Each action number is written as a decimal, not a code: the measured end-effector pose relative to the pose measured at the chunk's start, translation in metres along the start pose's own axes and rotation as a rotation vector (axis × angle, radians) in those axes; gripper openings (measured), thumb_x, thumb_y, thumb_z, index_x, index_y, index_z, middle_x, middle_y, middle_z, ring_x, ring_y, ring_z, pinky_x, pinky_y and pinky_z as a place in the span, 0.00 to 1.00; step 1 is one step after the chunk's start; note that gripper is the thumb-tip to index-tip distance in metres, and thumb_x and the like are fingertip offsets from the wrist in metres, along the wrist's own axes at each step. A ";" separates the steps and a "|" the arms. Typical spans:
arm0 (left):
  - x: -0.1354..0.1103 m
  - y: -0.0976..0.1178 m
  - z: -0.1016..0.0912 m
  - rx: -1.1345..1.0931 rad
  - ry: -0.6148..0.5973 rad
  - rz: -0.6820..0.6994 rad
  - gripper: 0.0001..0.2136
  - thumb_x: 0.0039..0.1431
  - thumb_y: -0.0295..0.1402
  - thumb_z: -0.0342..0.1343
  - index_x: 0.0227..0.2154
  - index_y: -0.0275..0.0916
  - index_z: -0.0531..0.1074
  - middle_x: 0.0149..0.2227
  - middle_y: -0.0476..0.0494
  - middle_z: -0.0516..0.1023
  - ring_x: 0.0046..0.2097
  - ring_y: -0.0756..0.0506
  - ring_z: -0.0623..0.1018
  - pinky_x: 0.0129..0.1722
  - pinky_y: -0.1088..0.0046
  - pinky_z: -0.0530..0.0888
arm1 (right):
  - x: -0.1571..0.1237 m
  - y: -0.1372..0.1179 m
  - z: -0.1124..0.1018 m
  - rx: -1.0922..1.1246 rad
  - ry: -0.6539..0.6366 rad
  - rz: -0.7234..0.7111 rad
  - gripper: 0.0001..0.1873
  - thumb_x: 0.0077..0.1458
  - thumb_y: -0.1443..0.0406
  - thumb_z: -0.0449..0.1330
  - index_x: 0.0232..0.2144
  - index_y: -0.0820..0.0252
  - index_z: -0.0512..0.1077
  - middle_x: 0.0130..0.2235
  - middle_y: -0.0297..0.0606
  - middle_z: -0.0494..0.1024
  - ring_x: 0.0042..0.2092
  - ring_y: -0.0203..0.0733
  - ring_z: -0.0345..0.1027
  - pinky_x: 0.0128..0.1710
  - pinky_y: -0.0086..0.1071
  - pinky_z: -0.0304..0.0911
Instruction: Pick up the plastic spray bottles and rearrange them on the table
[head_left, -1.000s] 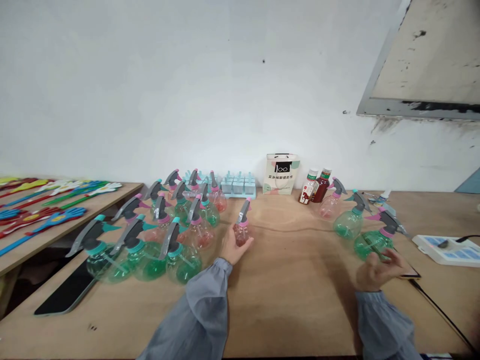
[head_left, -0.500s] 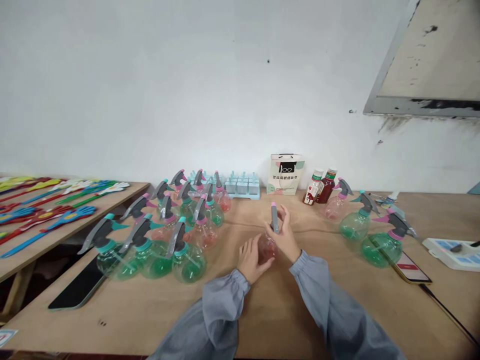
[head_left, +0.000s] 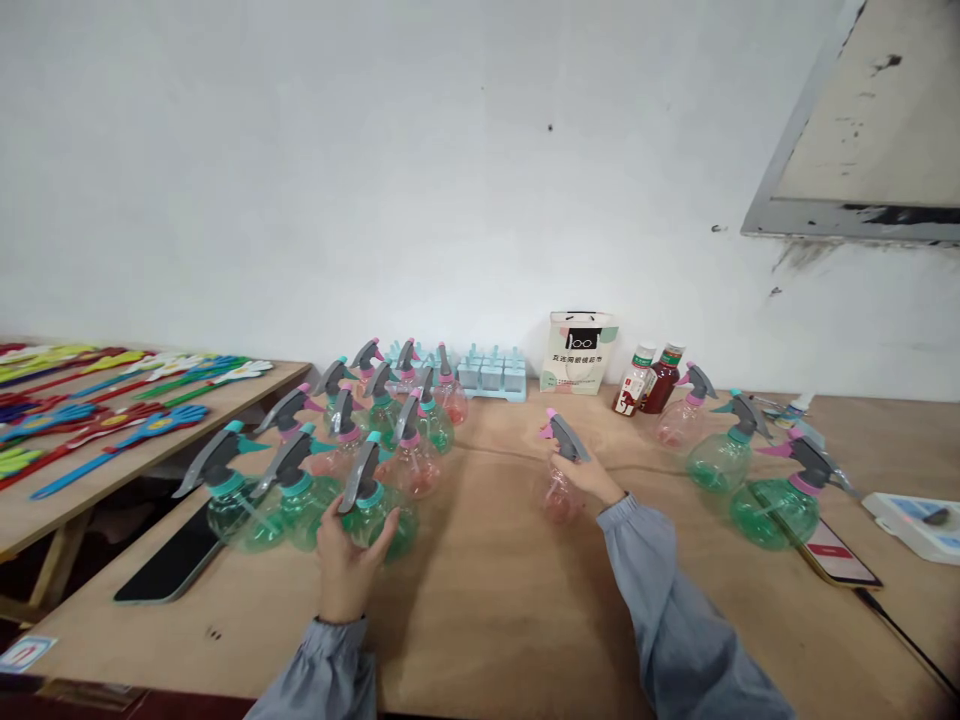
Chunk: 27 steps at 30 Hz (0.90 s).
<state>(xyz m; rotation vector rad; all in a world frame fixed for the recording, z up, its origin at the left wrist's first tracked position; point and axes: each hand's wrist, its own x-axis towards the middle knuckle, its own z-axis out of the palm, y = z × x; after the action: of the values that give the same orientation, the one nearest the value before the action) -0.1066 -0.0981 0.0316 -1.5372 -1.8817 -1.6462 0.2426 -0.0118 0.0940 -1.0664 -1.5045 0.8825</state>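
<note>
My right hand (head_left: 589, 472) is wrapped round the neck of a pink-tinted, clear spray bottle (head_left: 561, 500). That bottle stands nearly upright, its grey trigger head with pink nozzle pointing left. At the front of the left group, my left hand (head_left: 351, 560) cups the near side of a green-tinted spray bottle (head_left: 394, 525), thumb on the right side and fingers on the left. Close beside it are two more green spray bottles (head_left: 304, 510) (head_left: 238, 508). Behind my left hand stands a pink spray bottle (head_left: 415, 468).
More spray bottles (head_left: 776, 512) stand at the right, near a phone (head_left: 840, 555) with a cable. A dark phone (head_left: 169, 560) lies left. Along the wall are light-blue moulds (head_left: 491, 378), a paper bag (head_left: 579, 355) and sauce bottles (head_left: 660, 380). Colourful hand-shaped clappers (head_left: 127, 440) cover another table.
My left hand has left the pink bottle and moved left to the front green bottle. My right hand keeps the pink bottle, whose head has turned to point left. The view has shifted slightly.
</note>
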 end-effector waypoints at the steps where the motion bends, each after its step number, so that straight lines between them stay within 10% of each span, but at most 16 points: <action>1: -0.002 -0.001 0.000 0.012 -0.055 0.011 0.31 0.51 0.59 0.57 0.46 0.37 0.69 0.38 0.41 0.71 0.43 0.37 0.73 0.45 0.52 0.72 | 0.000 -0.002 -0.002 0.037 -0.004 0.040 0.23 0.39 0.64 0.65 0.43 0.48 0.76 0.40 0.36 0.78 0.41 0.44 0.70 0.40 0.36 0.67; 7: -0.029 0.034 0.020 -0.017 -0.248 0.203 0.24 0.53 0.54 0.60 0.42 0.40 0.71 0.39 0.40 0.72 0.41 0.37 0.75 0.40 0.57 0.74 | -0.009 -0.021 0.000 0.361 -0.234 0.293 0.20 0.38 0.61 0.64 0.39 0.54 0.79 0.44 0.40 0.83 0.48 0.50 0.75 0.35 0.32 0.66; 15: -0.018 0.069 0.119 -0.242 -0.400 0.092 0.35 0.45 0.43 0.69 0.55 0.39 0.63 0.52 0.34 0.75 0.56 0.32 0.75 0.55 0.48 0.71 | -0.006 -0.027 0.005 0.463 -0.415 0.290 0.28 0.35 0.65 0.63 0.44 0.54 0.78 0.44 0.38 0.84 0.44 0.45 0.76 0.34 0.31 0.64; 27: -0.025 0.057 0.135 -0.282 -0.408 0.078 0.42 0.45 0.40 0.70 0.62 0.41 0.58 0.59 0.32 0.71 0.62 0.32 0.72 0.62 0.46 0.66 | -0.006 -0.026 0.010 0.512 -0.083 0.466 0.14 0.29 0.66 0.60 0.25 0.58 0.76 0.33 0.36 0.82 0.30 0.37 0.69 0.27 0.27 0.61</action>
<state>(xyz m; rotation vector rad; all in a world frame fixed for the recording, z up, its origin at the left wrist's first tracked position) 0.0095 -0.0108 0.0006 -2.1740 -1.7899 -1.7235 0.2288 -0.0265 0.1145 -1.0093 -1.0124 1.5555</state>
